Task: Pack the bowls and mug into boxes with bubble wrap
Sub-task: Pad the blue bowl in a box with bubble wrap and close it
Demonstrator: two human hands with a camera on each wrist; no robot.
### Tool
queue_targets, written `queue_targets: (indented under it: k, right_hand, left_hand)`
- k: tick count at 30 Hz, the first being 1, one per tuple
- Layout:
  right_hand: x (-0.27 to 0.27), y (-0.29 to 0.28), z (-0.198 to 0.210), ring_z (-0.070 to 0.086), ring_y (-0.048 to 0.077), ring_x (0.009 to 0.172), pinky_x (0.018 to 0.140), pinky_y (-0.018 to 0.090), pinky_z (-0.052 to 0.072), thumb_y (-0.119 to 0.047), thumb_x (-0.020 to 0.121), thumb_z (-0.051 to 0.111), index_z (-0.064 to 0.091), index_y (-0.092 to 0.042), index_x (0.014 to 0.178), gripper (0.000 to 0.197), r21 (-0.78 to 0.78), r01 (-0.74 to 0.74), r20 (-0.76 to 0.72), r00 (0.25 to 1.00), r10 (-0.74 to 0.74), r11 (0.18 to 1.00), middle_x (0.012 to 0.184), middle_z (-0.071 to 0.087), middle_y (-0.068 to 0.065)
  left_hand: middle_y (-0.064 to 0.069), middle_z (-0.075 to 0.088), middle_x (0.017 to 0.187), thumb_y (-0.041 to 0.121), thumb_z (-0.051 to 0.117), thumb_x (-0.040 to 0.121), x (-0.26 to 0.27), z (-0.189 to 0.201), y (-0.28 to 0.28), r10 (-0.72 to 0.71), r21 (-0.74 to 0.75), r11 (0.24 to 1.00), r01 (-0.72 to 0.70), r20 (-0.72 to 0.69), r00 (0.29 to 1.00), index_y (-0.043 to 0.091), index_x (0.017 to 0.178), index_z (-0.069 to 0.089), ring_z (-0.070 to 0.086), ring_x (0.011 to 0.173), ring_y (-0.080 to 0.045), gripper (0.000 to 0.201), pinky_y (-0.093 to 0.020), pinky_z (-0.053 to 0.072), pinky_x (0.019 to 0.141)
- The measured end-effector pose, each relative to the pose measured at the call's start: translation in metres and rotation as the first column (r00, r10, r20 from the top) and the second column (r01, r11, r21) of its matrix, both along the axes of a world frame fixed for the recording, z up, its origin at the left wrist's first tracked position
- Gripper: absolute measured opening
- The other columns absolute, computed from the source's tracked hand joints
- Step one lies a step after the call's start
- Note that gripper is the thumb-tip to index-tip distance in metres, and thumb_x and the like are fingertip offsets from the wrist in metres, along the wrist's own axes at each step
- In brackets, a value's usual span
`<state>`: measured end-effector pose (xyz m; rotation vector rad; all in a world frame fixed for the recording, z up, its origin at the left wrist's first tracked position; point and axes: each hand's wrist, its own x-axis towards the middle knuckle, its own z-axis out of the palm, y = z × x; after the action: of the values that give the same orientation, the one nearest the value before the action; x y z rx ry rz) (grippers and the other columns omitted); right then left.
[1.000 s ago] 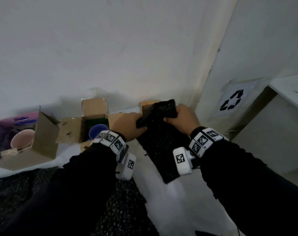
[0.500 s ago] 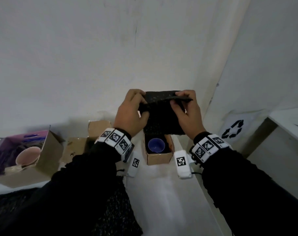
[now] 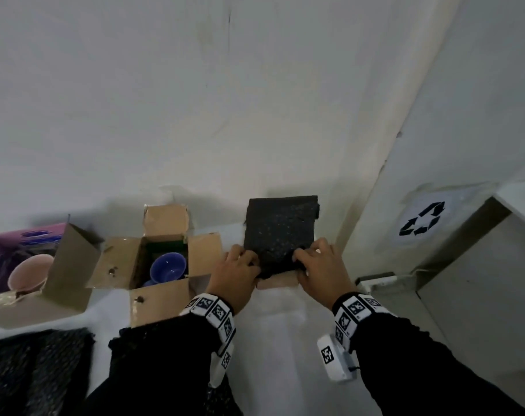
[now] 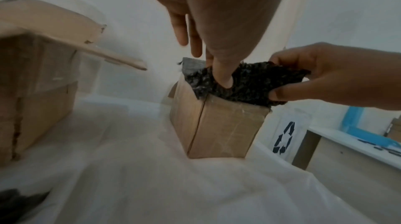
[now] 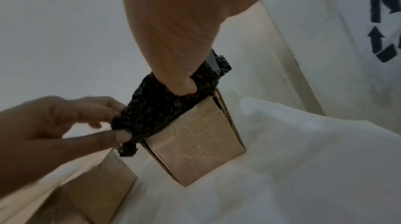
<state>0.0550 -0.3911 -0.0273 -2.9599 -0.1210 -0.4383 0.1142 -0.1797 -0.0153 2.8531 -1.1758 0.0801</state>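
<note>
A folded sheet of black bubble wrap (image 3: 280, 232) lies over the top of a small cardboard box (image 3: 277, 284) by the wall. My left hand (image 3: 249, 264) pinches its near left corner and my right hand (image 3: 301, 259) pinches its near right corner. In the left wrist view my thumb digs into the bubble wrap (image 4: 249, 87) above the box (image 4: 219, 124). In the right wrist view the bubble wrap (image 5: 156, 112) bulges over the box (image 5: 199, 142). What the box holds is hidden. A blue bowl (image 3: 167, 267) sits in an open box (image 3: 165, 298); a pink bowl (image 3: 30, 274) sits in a purple box (image 3: 3, 244).
More black bubble wrap (image 3: 36, 370) lies at the table's near left. A white cloth (image 3: 285, 340) covers the table. The wall stands right behind the boxes. A bin with a recycling sign (image 3: 421, 219) and a power strip (image 3: 375, 280) are off the table's right edge.
Both hands have brought the bubble wrap down from in front of the wall onto the small box. It now covers the blue cup that showed inside half a second ago.
</note>
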Motion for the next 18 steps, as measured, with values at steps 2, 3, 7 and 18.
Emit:
queue_targets:
  k: [2,3,7,18]
  right_hand:
    - [0.006,0.002,-0.003,0.056,0.028,0.077,0.064,0.036,0.042,-0.014,0.065,0.067,0.056,-0.021,0.094,0.032,-0.029,-0.061,-0.043,0.997,0.06,0.998,0.074,0.064,-0.001]
    - [0.009,0.004,-0.003,0.058,0.028,0.073,0.063,0.036,0.042,-0.015,0.067,0.064,0.055,-0.02,0.095,0.029,-0.024,-0.096,-0.07,0.993,0.094,0.995,0.074,0.063,0.001]
    - [0.013,0.007,-0.009,0.062,0.022,0.081,0.096,0.04,0.04,-0.048,0.078,0.053,0.052,-0.023,0.107,0.038,-0.036,-0.176,-0.276,0.948,0.16,0.984,0.087,0.066,-0.003]
    - [0.018,0.007,-0.008,0.045,0.019,0.108,0.097,0.04,0.015,-0.034,0.09,0.056,0.066,-0.032,0.108,0.02,-0.168,-0.172,-0.388,0.917,0.096,0.971,0.106,0.057,-0.005]
  left_hand:
    - [0.005,0.057,0.121,0.028,0.051,0.091,0.002,-0.002,-0.007,-0.029,0.074,0.997,0.026,0.041,0.999,0.026,0.114,0.064,0.042,0.118,-0.022,0.025,-0.035,0.033,0.1]
    - [0.005,0.059,0.118,0.025,0.051,0.09,0.004,-0.003,-0.01,-0.04,0.095,0.995,0.036,0.04,0.998,0.026,0.112,0.062,0.045,0.116,-0.021,0.025,-0.034,0.031,0.102]
    - [0.004,0.064,0.109,0.042,0.047,0.089,0.011,-0.006,-0.018,-0.052,0.102,0.993,0.053,-0.016,0.999,0.024,0.105,0.061,0.053,0.112,-0.02,0.029,-0.038,0.021,0.111]
    - [0.008,0.059,0.117,0.015,0.051,0.081,0.018,-0.001,-0.013,-0.05,0.347,0.934,0.088,-0.116,0.992,0.032,0.116,0.059,0.045,0.121,-0.016,0.04,-0.052,0.005,0.114]
